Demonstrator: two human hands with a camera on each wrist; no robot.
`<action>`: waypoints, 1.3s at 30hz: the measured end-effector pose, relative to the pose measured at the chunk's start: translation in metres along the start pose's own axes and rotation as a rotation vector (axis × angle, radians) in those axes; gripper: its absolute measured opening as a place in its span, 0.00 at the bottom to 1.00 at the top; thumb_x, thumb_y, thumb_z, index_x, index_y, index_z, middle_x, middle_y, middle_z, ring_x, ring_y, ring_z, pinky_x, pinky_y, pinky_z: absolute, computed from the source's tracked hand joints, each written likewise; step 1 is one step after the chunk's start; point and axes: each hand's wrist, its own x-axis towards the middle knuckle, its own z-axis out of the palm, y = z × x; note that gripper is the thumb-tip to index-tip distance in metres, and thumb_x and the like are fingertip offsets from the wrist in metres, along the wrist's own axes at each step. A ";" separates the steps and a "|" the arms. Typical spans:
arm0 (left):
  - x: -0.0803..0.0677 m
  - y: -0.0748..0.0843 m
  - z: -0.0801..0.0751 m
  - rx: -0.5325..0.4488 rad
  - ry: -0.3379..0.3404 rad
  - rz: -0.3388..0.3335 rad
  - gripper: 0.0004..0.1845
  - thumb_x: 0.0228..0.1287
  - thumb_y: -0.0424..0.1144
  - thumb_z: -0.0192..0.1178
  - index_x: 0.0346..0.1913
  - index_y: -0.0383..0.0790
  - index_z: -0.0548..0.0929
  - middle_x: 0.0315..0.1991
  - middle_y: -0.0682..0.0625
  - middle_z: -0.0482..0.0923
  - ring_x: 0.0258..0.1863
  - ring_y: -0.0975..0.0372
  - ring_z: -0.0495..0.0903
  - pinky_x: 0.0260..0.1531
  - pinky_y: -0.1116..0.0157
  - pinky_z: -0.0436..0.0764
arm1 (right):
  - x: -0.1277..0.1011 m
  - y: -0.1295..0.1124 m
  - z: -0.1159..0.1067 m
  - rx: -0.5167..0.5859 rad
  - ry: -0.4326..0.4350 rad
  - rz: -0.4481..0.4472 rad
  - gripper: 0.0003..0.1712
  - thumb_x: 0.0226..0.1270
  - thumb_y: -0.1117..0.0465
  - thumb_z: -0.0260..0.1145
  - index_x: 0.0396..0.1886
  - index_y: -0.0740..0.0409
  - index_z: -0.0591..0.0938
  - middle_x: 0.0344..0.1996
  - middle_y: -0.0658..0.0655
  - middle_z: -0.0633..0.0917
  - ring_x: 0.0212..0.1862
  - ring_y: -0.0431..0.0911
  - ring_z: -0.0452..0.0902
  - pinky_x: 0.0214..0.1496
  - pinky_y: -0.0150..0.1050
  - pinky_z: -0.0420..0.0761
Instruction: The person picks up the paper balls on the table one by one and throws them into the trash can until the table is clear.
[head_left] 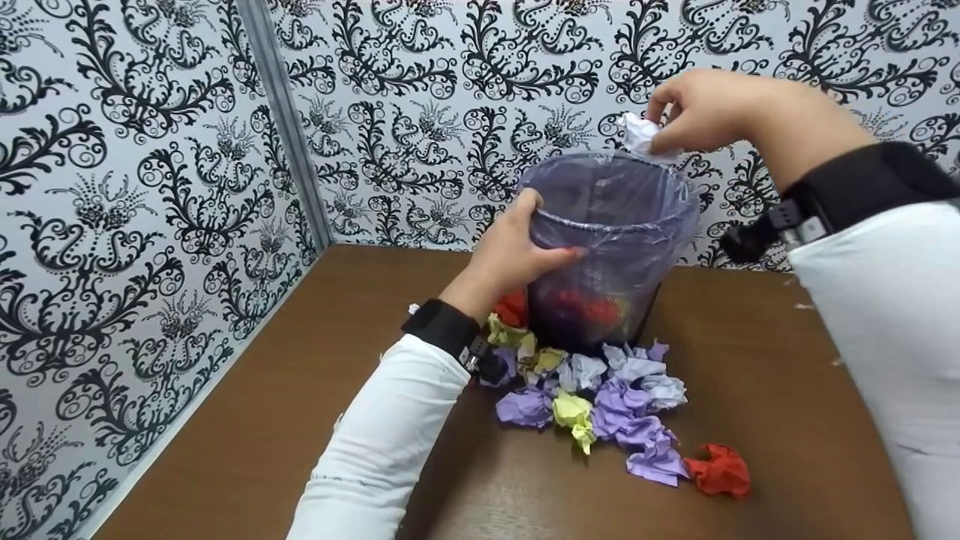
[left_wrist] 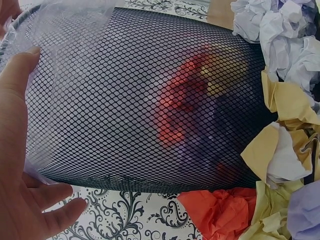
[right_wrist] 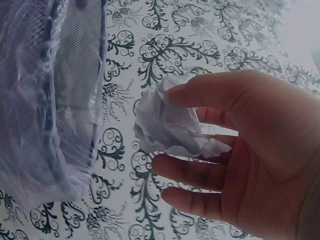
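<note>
A black mesh bin (head_left: 600,262) lined with a clear plastic bag stands on the brown table (head_left: 300,390). My left hand (head_left: 517,247) grips its near rim and side, thumb over the edge; in the left wrist view my left hand (left_wrist: 20,165) lies against the mesh bin (left_wrist: 150,110), with red paper showing through it. My right hand (head_left: 694,112) pinches a white crumpled paper ball (head_left: 641,135) just above the bin's far right rim. The right wrist view shows the white paper ball (right_wrist: 167,125) between thumb and fingers of my right hand (right_wrist: 240,150), beside the bagged rim (right_wrist: 50,100).
Several crumpled paper balls, purple (head_left: 637,420), yellow (head_left: 574,416) and white, lie heaped on the table in front of the bin. A red ball (head_left: 720,471) lies apart at the right. Patterned black-and-white walls (head_left: 150,187) close in the back and left.
</note>
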 end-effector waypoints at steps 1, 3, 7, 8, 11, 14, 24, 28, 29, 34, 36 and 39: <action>0.000 0.000 0.000 -0.003 -0.001 0.000 0.43 0.31 0.71 0.73 0.49 0.55 0.67 0.42 0.59 0.76 0.39 0.66 0.79 0.45 0.63 0.80 | 0.003 0.000 0.002 0.000 -0.002 0.001 0.24 0.65 0.49 0.63 0.55 0.57 0.73 0.50 0.63 0.80 0.44 0.52 0.76 0.40 0.41 0.78; 0.000 0.001 0.000 -0.001 0.000 -0.003 0.43 0.31 0.71 0.73 0.49 0.55 0.67 0.42 0.59 0.75 0.39 0.65 0.79 0.45 0.63 0.80 | 0.009 -0.001 0.006 0.017 -0.006 0.004 0.24 0.65 0.50 0.63 0.55 0.57 0.72 0.49 0.64 0.80 0.43 0.52 0.76 0.38 0.40 0.79; -0.001 0.000 0.000 0.015 0.008 -0.015 0.44 0.29 0.73 0.72 0.50 0.57 0.67 0.43 0.60 0.75 0.41 0.65 0.78 0.46 0.61 0.79 | 0.020 -0.003 0.020 0.046 -0.020 0.014 0.24 0.65 0.51 0.63 0.56 0.57 0.72 0.47 0.63 0.79 0.42 0.53 0.77 0.37 0.40 0.80; -0.001 0.000 -0.001 0.021 0.012 -0.017 0.45 0.28 0.74 0.72 0.50 0.57 0.67 0.43 0.60 0.75 0.41 0.64 0.78 0.46 0.61 0.79 | 0.023 -0.004 0.023 0.057 -0.025 0.016 0.23 0.65 0.52 0.63 0.55 0.58 0.72 0.46 0.63 0.79 0.40 0.52 0.77 0.36 0.40 0.80; 0.000 0.000 -0.001 0.021 0.012 -0.018 0.46 0.27 0.75 0.72 0.51 0.58 0.67 0.44 0.60 0.75 0.43 0.64 0.77 0.47 0.60 0.78 | 0.028 -0.006 0.034 0.063 -0.050 0.021 0.22 0.65 0.53 0.63 0.55 0.57 0.72 0.44 0.62 0.78 0.39 0.51 0.76 0.35 0.40 0.80; 0.001 0.001 -0.001 0.014 0.010 -0.014 0.46 0.27 0.74 0.72 0.51 0.58 0.67 0.45 0.60 0.74 0.44 0.64 0.77 0.49 0.59 0.78 | 0.032 -0.009 0.042 0.069 -0.077 0.019 0.22 0.64 0.53 0.64 0.54 0.57 0.73 0.46 0.62 0.77 0.40 0.51 0.76 0.36 0.41 0.81; 0.000 -0.001 0.000 0.018 0.015 -0.001 0.46 0.28 0.75 0.71 0.51 0.57 0.67 0.45 0.59 0.74 0.44 0.65 0.77 0.48 0.61 0.79 | 0.037 -0.016 0.068 0.063 -0.131 0.024 0.20 0.60 0.53 0.69 0.50 0.53 0.78 0.51 0.60 0.79 0.48 0.54 0.76 0.45 0.47 0.80; -0.001 -0.003 0.001 0.017 0.010 -0.003 0.43 0.30 0.73 0.72 0.49 0.56 0.67 0.43 0.59 0.75 0.42 0.65 0.77 0.45 0.62 0.80 | 0.036 -0.014 0.075 0.038 -0.117 0.000 0.21 0.59 0.54 0.68 0.52 0.54 0.79 0.53 0.61 0.79 0.51 0.56 0.76 0.48 0.51 0.80; -0.002 -0.004 0.001 0.020 0.010 -0.005 0.43 0.31 0.73 0.72 0.49 0.57 0.67 0.42 0.59 0.75 0.41 0.65 0.78 0.44 0.62 0.80 | 0.036 -0.014 0.076 0.033 -0.111 -0.012 0.21 0.60 0.55 0.68 0.53 0.54 0.79 0.53 0.62 0.79 0.51 0.57 0.77 0.50 0.53 0.80; -0.001 -0.004 0.001 0.026 0.009 -0.012 0.43 0.31 0.73 0.72 0.49 0.57 0.67 0.42 0.59 0.75 0.40 0.65 0.78 0.43 0.63 0.80 | 0.026 -0.012 0.077 0.014 -0.056 -0.086 0.21 0.62 0.54 0.66 0.53 0.57 0.79 0.51 0.63 0.81 0.51 0.57 0.78 0.53 0.54 0.79; 0.000 -0.003 0.001 0.017 0.008 -0.012 0.44 0.30 0.74 0.72 0.49 0.57 0.67 0.43 0.59 0.75 0.41 0.65 0.77 0.44 0.62 0.79 | 0.019 -0.011 0.076 0.005 -0.009 -0.123 0.20 0.63 0.53 0.64 0.52 0.57 0.79 0.48 0.62 0.82 0.48 0.56 0.79 0.51 0.53 0.80; 0.000 -0.003 0.001 0.017 0.009 -0.007 0.45 0.29 0.74 0.72 0.50 0.57 0.67 0.43 0.60 0.74 0.41 0.65 0.77 0.45 0.63 0.79 | 0.004 -0.009 0.074 -0.004 0.072 -0.164 0.20 0.65 0.52 0.63 0.53 0.56 0.79 0.45 0.61 0.84 0.45 0.54 0.80 0.48 0.52 0.81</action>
